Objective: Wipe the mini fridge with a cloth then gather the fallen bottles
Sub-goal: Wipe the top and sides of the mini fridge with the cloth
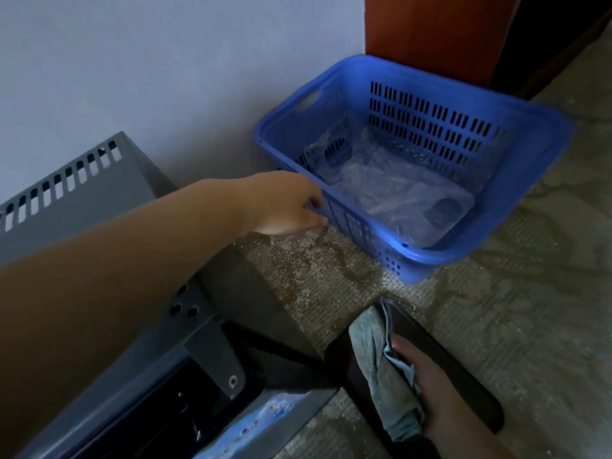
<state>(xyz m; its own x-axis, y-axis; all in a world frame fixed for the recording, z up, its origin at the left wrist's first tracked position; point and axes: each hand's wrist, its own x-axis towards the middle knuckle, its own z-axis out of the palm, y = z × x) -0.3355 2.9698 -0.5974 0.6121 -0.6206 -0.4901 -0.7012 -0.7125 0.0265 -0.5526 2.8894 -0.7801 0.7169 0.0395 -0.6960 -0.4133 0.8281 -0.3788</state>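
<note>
The grey mini fridge (82, 200) stands at the left against the wall, with its dark door (463, 376) swung open toward the lower right. My right hand (437, 399) grips a blue-grey cloth (374, 359) draped over the door's top edge. My left hand (281, 203) reaches across the fridge, and its fingers and thumb pinch the near-left wall of a blue plastic basket (496, 104). Clear plastic bottles (397, 190) lie blurred in the bottom of the basket.
The basket sits on a worn, speckled concrete floor (331, 270) beside a pale wall (165, 77). A reddish-brown wooden door frame (430, 31) stands behind the basket. Open floor stretches to the right.
</note>
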